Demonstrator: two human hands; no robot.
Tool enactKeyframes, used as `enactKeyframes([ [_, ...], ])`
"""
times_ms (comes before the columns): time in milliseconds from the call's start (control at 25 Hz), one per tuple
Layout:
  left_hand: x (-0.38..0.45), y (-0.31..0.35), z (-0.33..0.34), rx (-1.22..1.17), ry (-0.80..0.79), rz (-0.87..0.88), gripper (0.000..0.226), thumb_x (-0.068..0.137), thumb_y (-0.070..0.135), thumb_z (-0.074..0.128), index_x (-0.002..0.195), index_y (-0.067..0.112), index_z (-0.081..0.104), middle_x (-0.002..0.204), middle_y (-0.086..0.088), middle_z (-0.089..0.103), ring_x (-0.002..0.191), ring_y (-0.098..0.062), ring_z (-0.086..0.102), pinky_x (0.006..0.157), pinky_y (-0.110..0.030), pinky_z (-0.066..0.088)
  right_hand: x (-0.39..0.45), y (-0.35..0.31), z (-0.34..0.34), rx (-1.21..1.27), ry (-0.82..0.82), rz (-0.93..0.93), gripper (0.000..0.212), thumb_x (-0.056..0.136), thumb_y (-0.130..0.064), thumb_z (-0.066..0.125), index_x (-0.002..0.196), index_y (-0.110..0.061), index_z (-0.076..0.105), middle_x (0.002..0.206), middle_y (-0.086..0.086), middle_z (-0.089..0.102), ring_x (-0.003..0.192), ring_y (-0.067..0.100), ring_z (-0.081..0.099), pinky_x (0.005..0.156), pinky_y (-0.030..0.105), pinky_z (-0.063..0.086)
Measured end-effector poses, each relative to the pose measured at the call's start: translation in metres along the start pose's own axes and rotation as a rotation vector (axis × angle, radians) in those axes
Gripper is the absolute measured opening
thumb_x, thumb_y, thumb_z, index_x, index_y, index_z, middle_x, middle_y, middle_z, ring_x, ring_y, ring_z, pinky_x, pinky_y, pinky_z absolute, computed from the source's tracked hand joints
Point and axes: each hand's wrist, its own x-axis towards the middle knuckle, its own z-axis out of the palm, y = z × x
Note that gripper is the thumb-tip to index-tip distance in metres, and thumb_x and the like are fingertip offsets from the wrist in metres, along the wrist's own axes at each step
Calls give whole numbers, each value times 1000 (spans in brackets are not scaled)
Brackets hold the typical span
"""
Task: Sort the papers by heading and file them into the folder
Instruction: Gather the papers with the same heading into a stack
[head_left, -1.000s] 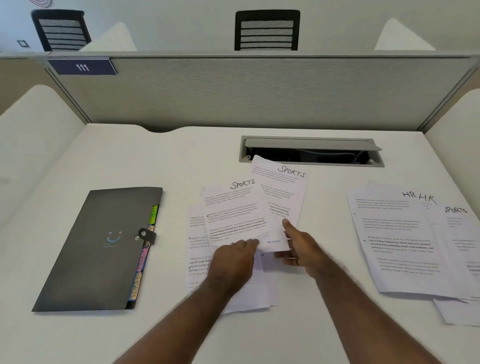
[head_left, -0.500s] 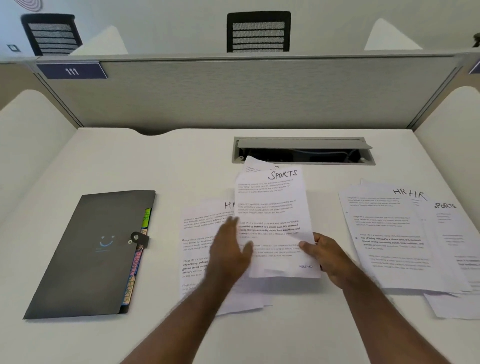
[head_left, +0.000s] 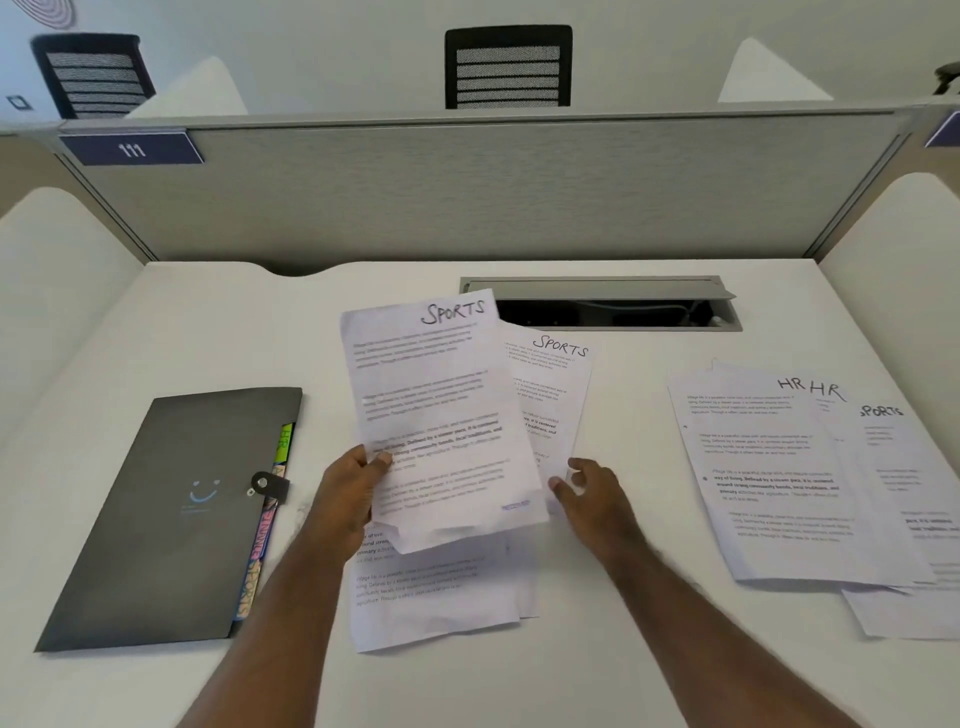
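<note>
Far left on desk (head_left: 156, 322): dark grey folder (head_left: 171, 514), strap snapped closed, coloured tabs poking out its right edge. Centre: left hand (head_left: 345, 493) pinching lifted SPORTS sheet (head_left: 441, 410) at its left edge, thumb on top, fingers curled under; second SPORTS sheet (head_left: 556, 395) tucked behind it, right hand (head_left: 587, 493) at that sheet's lower corner, fingers loosely spread, actual grip impossible to confirm; more papers (head_left: 436, 597) flat underneath. Right: separate pile (head_left: 769, 483) headed HR, another SPORTS page sticking out beneath.
</note>
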Motion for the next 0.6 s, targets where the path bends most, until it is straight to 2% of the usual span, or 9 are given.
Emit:
enactKeyframes([
  [80, 0, 1, -9, 20, 63, 26, 15, 98, 15, 56, 105, 20, 69, 105, -5, 75, 98, -29, 70, 79, -43, 57, -3, -3, 15, -288, 28, -18, 63, 86, -52, 60, 139, -21, 43, 131, 4, 47, 122, 26, 48, 89, 41, 48],
  [200, -4, 3, -12, 12, 97, 49, 16, 99, 14, 55, 106, 21, 68, 107, -4, 74, 98, -26, 69, 87, -48, 56, -4, -20, 28, -465, 97, 6, 81, 82, -60, 58, 145, -17, 30, 131, 7, 43, 121, 27, 44, 84, 41, 50],
  [280, -4, 1, -15, 7, 101, 53, 17, 99, 14, 55, 109, 21, 68, 108, -3, 74, 101, -27, 68, 90, -52, 55, 0, -28, 37, -540, 98, 33, 90, 82, -59, 60, 149, -14, 21, 133, 10, 41, 121, 28, 44, 85, 41, 49],
  [480, -5, -1, -21, 4, 108, 50, 18, 98, 14, 56, 109, 21, 68, 109, -3, 74, 102, -28, 68, 91, -53, 54, 18, -35, 38, -392, 24, 204, 98, 82, -41, 69, 154, -17, 7, 137, 11, 45, 126, 31, 45, 96, 43, 43],
  [560, -4, 0, -23, -1, 105, 52, 18, 98, 15, 56, 110, 21, 69, 109, -3, 74, 102, -27, 69, 90, -52, 55, 23, -29, 32, -201, 63, 245, 85, 85, -27, 63, 153, -19, 13, 137, 11, 51, 125, 33, 49, 97, 43, 43],
  [600, -4, 0, -24, 1, 107, 52, 19, 98, 15, 56, 111, 21, 69, 109, -3, 75, 102, -28, 69, 89, -52, 55, 25, -24, 27, -93, 92, 248, 75, 86, -21, 59, 151, -18, 22, 135, 12, 55, 122, 35, 52, 96, 40, 44],
])
